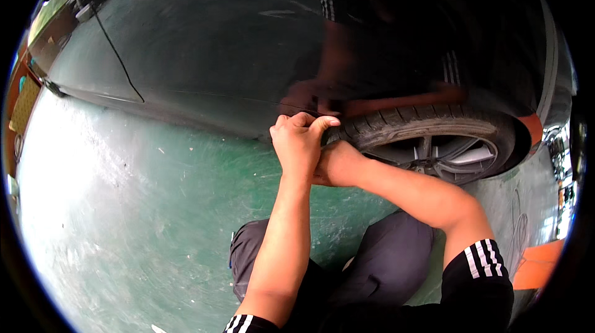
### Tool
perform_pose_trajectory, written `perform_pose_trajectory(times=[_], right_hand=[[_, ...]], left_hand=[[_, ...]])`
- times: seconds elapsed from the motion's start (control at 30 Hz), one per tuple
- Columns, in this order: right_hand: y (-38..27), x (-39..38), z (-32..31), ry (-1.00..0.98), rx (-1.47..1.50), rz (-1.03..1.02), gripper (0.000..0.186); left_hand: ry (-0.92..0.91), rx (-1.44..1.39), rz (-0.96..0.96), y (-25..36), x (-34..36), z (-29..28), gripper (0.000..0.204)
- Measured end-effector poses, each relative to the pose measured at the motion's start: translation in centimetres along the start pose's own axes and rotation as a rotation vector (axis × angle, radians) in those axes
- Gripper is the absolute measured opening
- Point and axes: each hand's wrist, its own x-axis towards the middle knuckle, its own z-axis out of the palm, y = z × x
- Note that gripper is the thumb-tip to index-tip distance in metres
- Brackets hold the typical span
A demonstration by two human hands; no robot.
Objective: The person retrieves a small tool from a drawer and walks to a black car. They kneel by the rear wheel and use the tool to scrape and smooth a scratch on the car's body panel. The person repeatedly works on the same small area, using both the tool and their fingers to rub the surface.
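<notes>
Nearest, below both hands: two black sleeves (477,286) with white stripes, and two knees in dark grey trousers (400,252). Next, one left hand (292,145), curled in, thumb laid out rightward; cannot tell whether grasping anything. Just right of the left wrist and partly behind it, one right hand (341,164), mostly hidden at the fingers; cannot tell whether clenched or holding something. Directly beyond the left hand, one glossy dark car body panel (204,54), with lower edge close by the knuckles; cannot tell whether touched. Just right of both hands, one car wheel, with one tyre (396,135) and one spoked rim (427,160). Left of both hands, one stretch of green floor (155,178). Well right of the right hand, past the elbow, one orange object (539,265). Farther, up and left of the hands, one panel seam (116,57).
</notes>
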Motion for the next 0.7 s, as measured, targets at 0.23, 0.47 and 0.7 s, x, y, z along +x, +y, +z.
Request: perform_pose_trajectory(times=[0.23,0.47,0.7], right_hand=[[1.0,0.1,0.9,0.117,-0.051,-0.202,0.020],[-1.5,0.8,1.9,-0.039,-0.061,-0.460,0.017],[2.6,3.8,0.3,-0.119,-0.211,-0.322,0.017]], left_hand=[[-0.172,-0.243,-0.164,-1.0,0.6,-1.3,0.040],[-0.233,-0.029,-0.245,-1.0,1.7,-2.7,0.045],[-0.192,-0.091,-0.284,-0.6,1.7,-1.8,0.043]])
